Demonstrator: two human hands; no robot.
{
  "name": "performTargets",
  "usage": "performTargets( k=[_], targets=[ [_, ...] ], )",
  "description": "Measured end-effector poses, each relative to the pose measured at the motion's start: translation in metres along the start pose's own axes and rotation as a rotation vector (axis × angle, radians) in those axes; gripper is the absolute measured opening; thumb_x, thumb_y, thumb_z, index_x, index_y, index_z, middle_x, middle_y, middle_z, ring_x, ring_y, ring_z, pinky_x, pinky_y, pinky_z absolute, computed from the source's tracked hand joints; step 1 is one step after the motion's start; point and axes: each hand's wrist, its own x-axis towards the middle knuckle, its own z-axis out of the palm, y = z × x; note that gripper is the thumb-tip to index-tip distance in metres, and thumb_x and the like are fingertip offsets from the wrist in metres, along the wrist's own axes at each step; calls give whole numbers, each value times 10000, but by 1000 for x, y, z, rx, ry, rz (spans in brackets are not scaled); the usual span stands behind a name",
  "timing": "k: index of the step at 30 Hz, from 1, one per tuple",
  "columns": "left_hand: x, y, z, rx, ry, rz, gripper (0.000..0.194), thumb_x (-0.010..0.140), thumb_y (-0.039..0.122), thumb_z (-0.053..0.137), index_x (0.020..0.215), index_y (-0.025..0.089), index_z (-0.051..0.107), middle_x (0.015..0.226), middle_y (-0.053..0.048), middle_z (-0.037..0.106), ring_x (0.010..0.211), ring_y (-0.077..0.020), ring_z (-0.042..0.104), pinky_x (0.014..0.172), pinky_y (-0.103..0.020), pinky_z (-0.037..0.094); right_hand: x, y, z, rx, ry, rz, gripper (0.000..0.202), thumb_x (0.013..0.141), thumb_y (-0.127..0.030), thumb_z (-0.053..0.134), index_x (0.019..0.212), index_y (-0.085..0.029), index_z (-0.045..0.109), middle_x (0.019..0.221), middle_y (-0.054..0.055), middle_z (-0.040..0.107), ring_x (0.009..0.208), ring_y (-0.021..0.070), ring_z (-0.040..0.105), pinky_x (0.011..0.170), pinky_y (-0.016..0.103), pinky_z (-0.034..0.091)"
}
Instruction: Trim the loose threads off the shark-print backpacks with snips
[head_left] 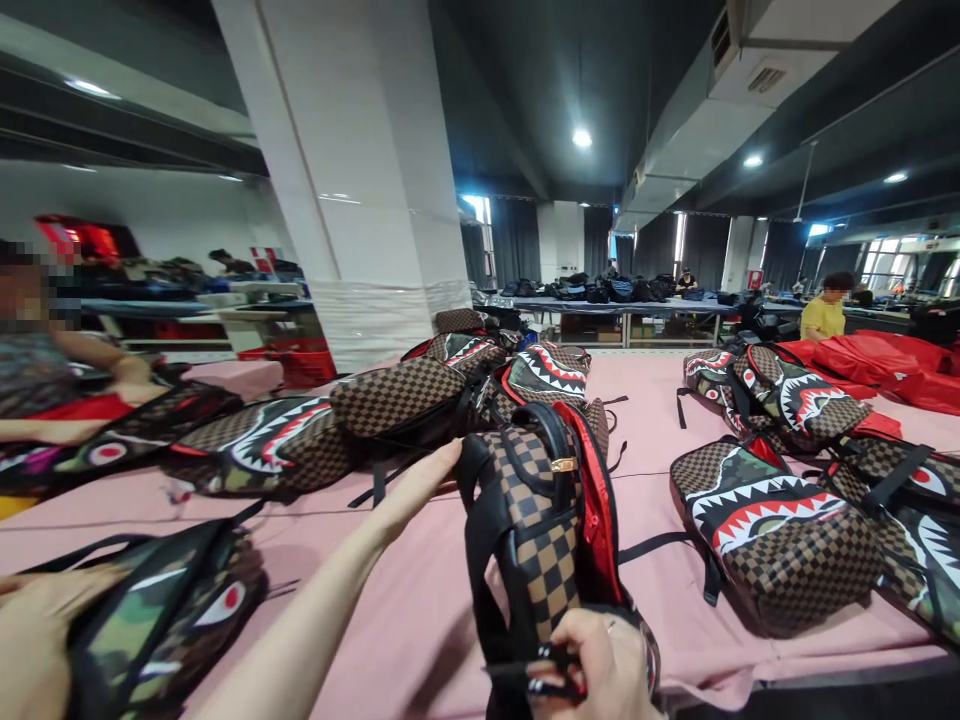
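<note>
A brown-and-black checkered backpack (pixel 526 500) stands upright in front of me on the pink-covered table (pixel 420 600). Its side is unzipped and shows a red lining (pixel 596 500). My left hand (pixel 448 458) reaches to the far side of its top; the fingers are hidden behind the black strap. Close to the backpack's lower end, my right hand (pixel 604 660) is closed around small scissors (pixel 551 672) with black and red handles. Their dark tip points left, across the lower part of the bag.
Checkered shark-mouth backpacks lie left (pixel 262 445) and right (pixel 780 530). Another person's hand (pixel 52 620) rests on a camouflage backpack (pixel 172 610) at lower left. Another person (pixel 45 370) sits farther left. A white pillar (pixel 367 180) stands behind; red cloth (pixel 885 365) lies at right.
</note>
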Motion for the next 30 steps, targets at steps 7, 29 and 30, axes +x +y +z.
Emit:
performTargets(
  k=[7, 29, 30],
  targets=[
    [-84, 7, 30, 11, 121, 38, 501, 790, 598, 386, 806, 166, 640, 774, -46, 706, 752, -231, 649, 662, -321, 536, 81, 100, -26, -11, 314, 358, 109, 758, -275, 572, 742, -183, 516, 607, -13, 549, 522, 131, 514, 515, 234, 402],
    [-97, -24, 178, 564, -62, 459, 724, 725, 413, 572, 1355, 148, 332, 1384, -194, 405, 1262, -329, 376, 1001, -522, 310, 96, 193, -10, 624, 319, 803, 270, 725, -421, 599, 731, -153, 564, 546, -44, 528, 481, 83, 475, 466, 189, 405],
    [-98, -38, 193, 644, -70, 414, 632, 754, 356, 528, 1332, 148, 380, 1373, -193, 424, 1260, -328, 383, 1005, -529, 291, 82, 203, -11, 626, 354, 852, 289, 736, -440, 580, 702, -155, 544, 499, -61, 483, 431, 71, 431, 425, 180, 374]
  ],
)
